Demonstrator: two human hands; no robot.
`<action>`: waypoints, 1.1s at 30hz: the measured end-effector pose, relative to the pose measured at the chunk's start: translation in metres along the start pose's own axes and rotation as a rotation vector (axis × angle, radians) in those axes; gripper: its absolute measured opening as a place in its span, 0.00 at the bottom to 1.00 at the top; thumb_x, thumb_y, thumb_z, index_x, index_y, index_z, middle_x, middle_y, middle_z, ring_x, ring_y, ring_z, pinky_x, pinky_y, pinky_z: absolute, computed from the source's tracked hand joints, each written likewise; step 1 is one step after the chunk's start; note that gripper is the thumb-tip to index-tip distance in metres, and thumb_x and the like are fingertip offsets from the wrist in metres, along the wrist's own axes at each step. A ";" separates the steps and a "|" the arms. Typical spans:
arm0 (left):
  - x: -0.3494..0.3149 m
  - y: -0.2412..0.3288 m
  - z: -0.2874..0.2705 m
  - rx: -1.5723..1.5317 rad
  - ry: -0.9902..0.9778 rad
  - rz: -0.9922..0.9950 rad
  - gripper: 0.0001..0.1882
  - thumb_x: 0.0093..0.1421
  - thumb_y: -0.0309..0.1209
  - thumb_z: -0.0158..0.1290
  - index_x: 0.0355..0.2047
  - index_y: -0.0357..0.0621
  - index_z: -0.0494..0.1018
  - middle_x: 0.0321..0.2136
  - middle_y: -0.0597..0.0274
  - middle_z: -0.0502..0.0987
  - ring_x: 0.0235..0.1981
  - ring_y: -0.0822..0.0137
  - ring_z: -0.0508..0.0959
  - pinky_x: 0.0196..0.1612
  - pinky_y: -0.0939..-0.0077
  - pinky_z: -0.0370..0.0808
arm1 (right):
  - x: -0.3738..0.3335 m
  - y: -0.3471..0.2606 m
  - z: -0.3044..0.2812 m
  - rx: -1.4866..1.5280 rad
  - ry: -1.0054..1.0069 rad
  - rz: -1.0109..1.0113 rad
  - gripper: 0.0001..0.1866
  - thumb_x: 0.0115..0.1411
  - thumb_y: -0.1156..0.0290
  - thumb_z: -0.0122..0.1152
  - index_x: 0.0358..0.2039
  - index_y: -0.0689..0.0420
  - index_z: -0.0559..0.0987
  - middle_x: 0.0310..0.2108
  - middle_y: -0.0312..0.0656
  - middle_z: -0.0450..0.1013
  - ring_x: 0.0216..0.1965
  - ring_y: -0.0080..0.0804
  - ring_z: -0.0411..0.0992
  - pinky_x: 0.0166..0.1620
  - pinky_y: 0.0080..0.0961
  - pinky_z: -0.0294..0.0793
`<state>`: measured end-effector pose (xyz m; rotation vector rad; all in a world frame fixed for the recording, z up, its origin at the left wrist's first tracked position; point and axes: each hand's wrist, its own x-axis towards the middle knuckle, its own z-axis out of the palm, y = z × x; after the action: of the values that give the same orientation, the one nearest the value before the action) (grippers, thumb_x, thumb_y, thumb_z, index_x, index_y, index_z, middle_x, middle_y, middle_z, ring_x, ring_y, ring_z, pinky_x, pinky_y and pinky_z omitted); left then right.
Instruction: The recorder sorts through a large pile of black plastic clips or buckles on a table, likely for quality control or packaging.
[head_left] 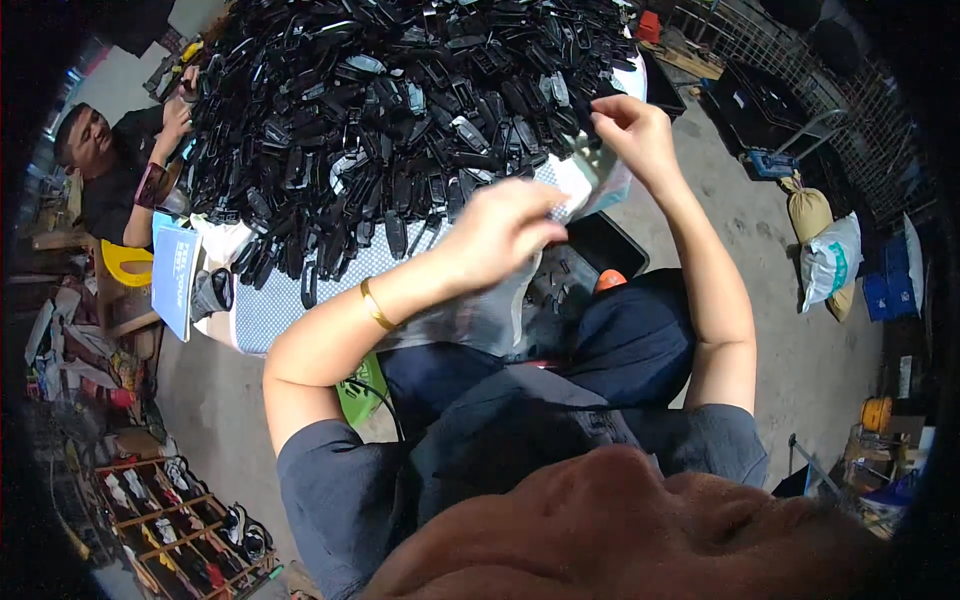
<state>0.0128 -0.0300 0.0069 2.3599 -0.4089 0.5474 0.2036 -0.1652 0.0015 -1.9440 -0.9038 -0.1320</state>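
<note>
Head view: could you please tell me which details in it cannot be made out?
In the head view:
Pile of black parts: lower layers hidden by upper ones; far end cut off by the top edge.
Left hand: blurred by motion; whether it holds anything is unclear.
Right hand: whether it pinches a piece is unclear against the dark pile.
Black bin: partly covered by the tabletop.

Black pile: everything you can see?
The pile is a jumbled heap of small, elongated parts, mostly black, some grey, many glossy, plastic-looking. They point every way. It lies on a dotted cover and reaches the view's top edge. The right hand is at its right edge; contact is unclear.
</note>
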 end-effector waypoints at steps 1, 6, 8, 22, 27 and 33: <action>0.004 0.001 -0.004 -0.149 0.091 -0.210 0.17 0.52 0.26 0.55 0.43 0.37 0.71 0.40 0.53 0.74 0.39 0.64 0.76 0.41 0.74 0.74 | -0.004 -0.013 -0.002 0.175 -0.080 0.058 0.10 0.52 0.73 0.58 0.35 0.63 0.78 0.25 0.36 0.75 0.26 0.16 0.71 0.31 0.16 0.71; 0.014 -0.011 -0.016 -0.889 0.178 -0.474 0.19 0.57 0.24 0.50 0.50 0.33 0.66 0.40 0.59 0.74 0.34 0.76 0.75 0.38 0.83 0.74 | -0.041 -0.058 0.032 0.407 -0.125 -0.208 0.09 0.52 0.75 0.60 0.34 0.62 0.77 0.27 0.35 0.74 0.26 0.17 0.70 0.29 0.14 0.70; 0.011 -0.016 -0.021 -0.904 0.199 -0.503 0.16 0.59 0.25 0.49 0.47 0.34 0.67 0.36 0.61 0.76 0.34 0.76 0.75 0.38 0.83 0.75 | -0.040 -0.058 0.030 0.310 -0.084 -0.272 0.09 0.51 0.73 0.62 0.33 0.62 0.76 0.27 0.35 0.73 0.25 0.19 0.70 0.28 0.15 0.70; -0.014 0.003 -0.030 -0.803 -0.151 -0.634 0.14 0.50 0.24 0.59 0.36 0.34 0.70 0.29 0.66 0.74 0.29 0.80 0.73 0.33 0.87 0.71 | -0.047 -0.053 0.049 0.057 -0.344 -0.259 0.18 0.46 0.71 0.63 0.40 0.58 0.74 0.27 0.45 0.75 0.29 0.32 0.75 0.32 0.24 0.73; -0.016 -0.010 -0.021 -0.853 -0.060 -0.696 0.13 0.51 0.22 0.57 0.36 0.35 0.67 0.26 0.65 0.73 0.24 0.78 0.74 0.26 0.86 0.72 | -0.037 -0.054 0.037 0.414 -0.389 -0.112 0.29 0.50 0.76 0.59 0.54 0.53 0.65 0.22 0.29 0.64 0.24 0.13 0.65 0.28 0.13 0.67; -0.011 -0.011 -0.021 -0.771 0.010 -0.660 0.19 0.56 0.27 0.51 0.48 0.34 0.66 0.27 0.62 0.74 0.27 0.76 0.74 0.29 0.84 0.72 | -0.033 -0.048 0.034 0.994 -0.380 0.095 0.15 0.53 0.78 0.58 0.42 0.61 0.69 0.40 0.46 0.73 0.35 0.26 0.73 0.37 0.19 0.73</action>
<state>0.0023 -0.0060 0.0100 1.5970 0.1632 0.0530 0.1403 -0.1431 0.0033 -1.0719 -0.8701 0.6503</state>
